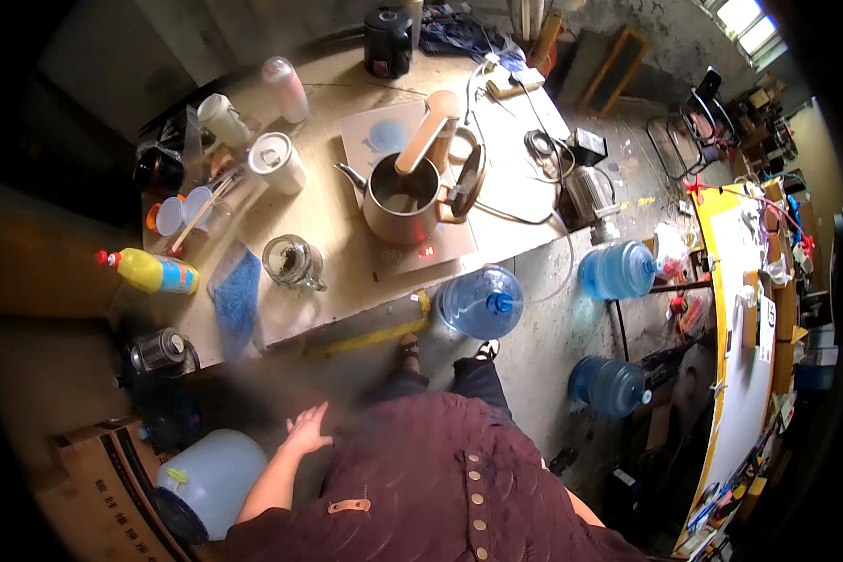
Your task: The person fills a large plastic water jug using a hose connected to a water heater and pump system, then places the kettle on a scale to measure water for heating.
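Observation:
My left hand [306, 429] hangs beside my body, below the table's front edge, fingers stretched out and holding nothing. My right hand is hidden; only a bit of the right forearm shows at my side. Nearest on the tabletop are a glass mug [292, 263] with something dark at its bottom and a blue translucent plastic bag [238, 298]. Farther back a metal kettle [398, 214] stands on a flat heating base [427, 251] with a lit red display. Its lid [469, 180] is swung up, and a water pump spout [422, 140] reaches over its opening.
On the table's left stand a yellow bottle [164, 273], a white canister [277, 163] and a pink-white bottle [285, 91]. Blue water jugs [482, 302] stand on the floor, one with a thin hose [564, 281]. A whitish barrel [217, 476] and a cardboard box [103, 487] are at lower left.

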Demonstrator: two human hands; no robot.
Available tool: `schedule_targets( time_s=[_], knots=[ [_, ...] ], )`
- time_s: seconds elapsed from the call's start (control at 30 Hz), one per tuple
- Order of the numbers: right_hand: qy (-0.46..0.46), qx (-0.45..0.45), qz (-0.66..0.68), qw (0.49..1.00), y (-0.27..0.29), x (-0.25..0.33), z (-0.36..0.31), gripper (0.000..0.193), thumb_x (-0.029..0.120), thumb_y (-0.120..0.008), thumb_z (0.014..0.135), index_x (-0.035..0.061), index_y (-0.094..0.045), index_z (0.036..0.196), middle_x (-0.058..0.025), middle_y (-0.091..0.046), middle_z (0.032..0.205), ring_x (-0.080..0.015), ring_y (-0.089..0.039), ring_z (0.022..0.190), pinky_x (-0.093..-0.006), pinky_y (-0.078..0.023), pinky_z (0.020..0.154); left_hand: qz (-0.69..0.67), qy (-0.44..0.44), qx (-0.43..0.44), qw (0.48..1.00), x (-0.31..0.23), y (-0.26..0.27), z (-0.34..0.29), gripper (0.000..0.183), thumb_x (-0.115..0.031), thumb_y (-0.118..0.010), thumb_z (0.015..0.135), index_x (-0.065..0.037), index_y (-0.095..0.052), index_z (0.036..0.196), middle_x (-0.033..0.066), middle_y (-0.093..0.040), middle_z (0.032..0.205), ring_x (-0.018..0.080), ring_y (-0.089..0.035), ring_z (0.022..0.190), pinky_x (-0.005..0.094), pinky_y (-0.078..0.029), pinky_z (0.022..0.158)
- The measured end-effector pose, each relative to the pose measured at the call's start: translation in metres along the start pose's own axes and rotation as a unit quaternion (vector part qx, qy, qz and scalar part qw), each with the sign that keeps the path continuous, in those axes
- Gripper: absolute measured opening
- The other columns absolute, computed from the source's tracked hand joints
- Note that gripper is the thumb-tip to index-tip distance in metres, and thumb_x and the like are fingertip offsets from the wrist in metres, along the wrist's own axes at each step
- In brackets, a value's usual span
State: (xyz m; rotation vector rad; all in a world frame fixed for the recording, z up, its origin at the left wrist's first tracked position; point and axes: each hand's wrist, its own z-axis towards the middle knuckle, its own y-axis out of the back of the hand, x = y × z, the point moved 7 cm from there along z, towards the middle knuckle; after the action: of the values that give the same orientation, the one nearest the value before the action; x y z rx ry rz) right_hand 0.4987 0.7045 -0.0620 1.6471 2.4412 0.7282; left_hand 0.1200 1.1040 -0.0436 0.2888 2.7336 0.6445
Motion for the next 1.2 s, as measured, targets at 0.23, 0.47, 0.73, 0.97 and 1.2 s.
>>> schedule_targets(
  time_s=[0.23, 0.47, 0.73, 0.97, 1.2],
  knots=[
    [0.116, -0.043, 0.162, 0.979, -0.027, 0.002, -0.013, 0.072, 0.046, -0.051, 0.088, 0.0141, -0.023, 0.147, -0.0221, -0.045, 0.137, -0.0402, -0.048, 0.121, -0.0419, -0.038, 0.104, -0.270, -0.034, 0.016, 0.962, -0.016, 0.035, 0.049, 0.075, -0.034, -0.063, 0.089, -0.006, -0.026, 0.147, 0.0224, -0.037, 0.145, 0.0307, -0.038, 0.135, 0.0394, -0.034, 0.108],
    [0.022, -0.057, 0.320, 0.946, -0.078, 0.014, -0.095, 0.070, 0.044, -0.055, 0.086, 0.0131, -0.030, 0.144, -0.0201, -0.047, 0.136, -0.0353, -0.049, 0.121, -0.0388, -0.038, 0.103, -0.156, -0.023, 0.072, 0.985, -0.029, 0.044, 0.080, 0.071, -0.032, -0.063, 0.088, -0.005, -0.031, 0.145, 0.0235, -0.045, 0.139, 0.0296, -0.045, 0.129, 0.0380, -0.039, 0.104],
    [-0.048, -0.081, 0.403, 0.910, -0.130, 0.021, -0.135, 0.069, 0.043, -0.060, 0.084, 0.0122, -0.035, 0.141, -0.0182, -0.051, 0.133, -0.0303, -0.051, 0.120, -0.0363, -0.039, 0.101, -0.188, -0.032, 0.059, 0.980, -0.035, 0.042, 0.100, 0.066, -0.025, -0.066, 0.087, -0.002, -0.037, 0.142, 0.0211, -0.047, 0.136, 0.0264, -0.050, 0.122, 0.0355, -0.041, 0.100],
    [-0.087, -0.025, 0.530, 0.843, -0.261, -0.035, -0.113, 0.069, 0.038, -0.070, 0.078, 0.0106, -0.043, 0.135, -0.0144, -0.059, 0.124, -0.0265, -0.058, 0.110, -0.0343, -0.043, 0.095, -0.210, 0.008, 0.037, 0.977, 0.007, -0.009, 0.058, 0.052, -0.019, -0.065, 0.088, -0.002, -0.047, 0.133, 0.0098, -0.061, 0.115, 0.0181, -0.056, 0.108, 0.0313, -0.044, 0.095],
    [-0.122, -0.016, 0.513, 0.850, -0.292, -0.030, -0.157, 0.050, 0.014, -0.072, 0.077, 0.0061, -0.053, 0.123, -0.0087, -0.065, 0.094, -0.0160, -0.062, 0.087, -0.0292, -0.050, 0.079, -0.135, 0.087, 0.107, 0.981, 0.069, -0.081, -0.012, 0.053, -0.019, -0.065, 0.087, 0.000, -0.047, 0.133, 0.0082, -0.062, 0.111, 0.0168, -0.056, 0.104, 0.0311, -0.043, 0.095]
  ],
)
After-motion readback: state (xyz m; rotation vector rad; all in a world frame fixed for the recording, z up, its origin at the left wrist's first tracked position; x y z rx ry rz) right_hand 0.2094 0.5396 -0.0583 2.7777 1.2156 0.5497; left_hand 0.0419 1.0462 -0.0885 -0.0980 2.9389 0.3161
